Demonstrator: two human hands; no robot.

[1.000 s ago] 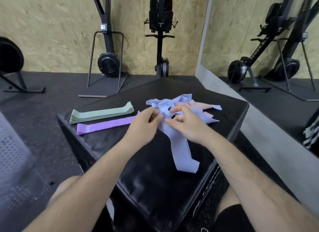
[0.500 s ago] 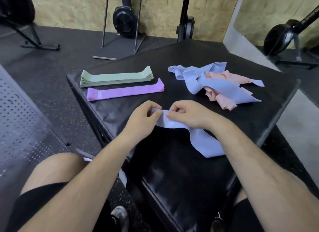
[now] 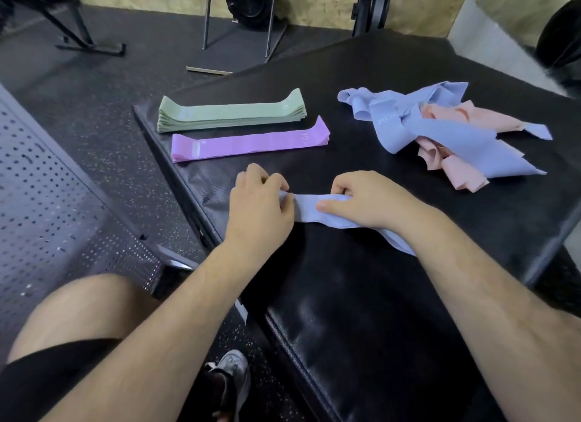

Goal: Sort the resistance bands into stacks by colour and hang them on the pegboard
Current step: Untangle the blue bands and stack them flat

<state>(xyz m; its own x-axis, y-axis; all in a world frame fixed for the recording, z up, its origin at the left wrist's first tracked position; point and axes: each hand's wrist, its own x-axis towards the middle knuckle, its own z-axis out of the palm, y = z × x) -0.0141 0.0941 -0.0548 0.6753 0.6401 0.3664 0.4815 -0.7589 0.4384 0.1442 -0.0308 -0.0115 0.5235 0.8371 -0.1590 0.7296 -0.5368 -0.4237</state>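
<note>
A blue resistance band [image 3: 317, 209] lies across the near part of the black padded box [image 3: 393, 296]. My left hand [image 3: 257, 209] pinches its left end, and my right hand [image 3: 374, 201] grips it just to the right; the band's tail runs under my right wrist. A neat stack of green bands [image 3: 231, 113] sits at the box's far left, with a purple stack [image 3: 250, 143] just in front of it. A loose heap of blue bands [image 3: 440, 129] tangled with pink bands [image 3: 452, 167] lies at the right.
A perforated metal pegboard panel [image 3: 47, 208] lies low at my left, beside my knee. Exercise machine stands [image 3: 239, 28] rest on the dark rubber floor beyond the box, against a chipboard wall. The box's left edge drops off near my left hand.
Both hands pulled one blue band out of the heap and drew it toward me onto the near part of the box. My hands have spread slightly apart along it. The view tilted downward.
</note>
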